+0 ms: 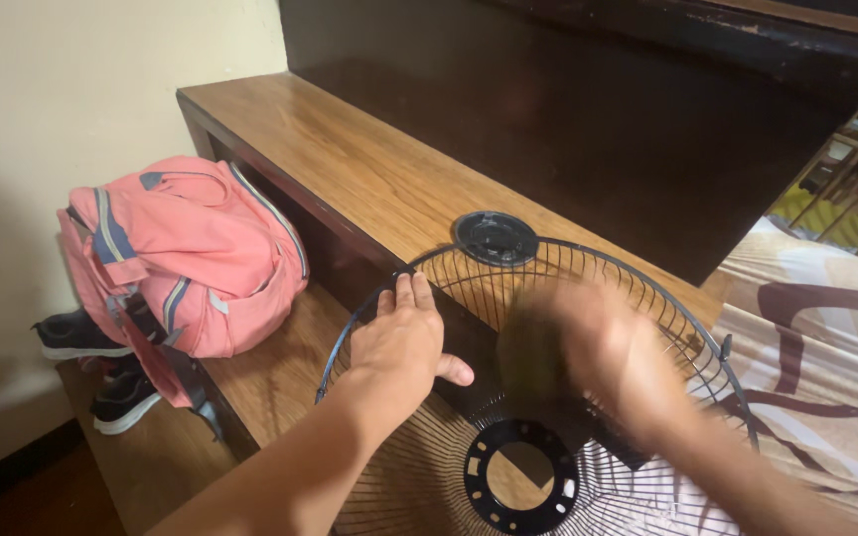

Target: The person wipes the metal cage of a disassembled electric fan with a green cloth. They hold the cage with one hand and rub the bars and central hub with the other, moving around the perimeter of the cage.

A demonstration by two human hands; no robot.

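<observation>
Black wire fan guard rests against the wooden stair tread. Left hand lies flat on its rim, fingers spread; right hand blurs inside it, seemingly gripping a greenish pad. Hard scrubbing could tip the guard off that tread.

The right hand is motion-blurred; its grip cannot be determined, and the greenish object by it cannot be identified. The fan guard is cut off at the near edge. The shoes are partly hidden behind the pink backpack.
</observation>
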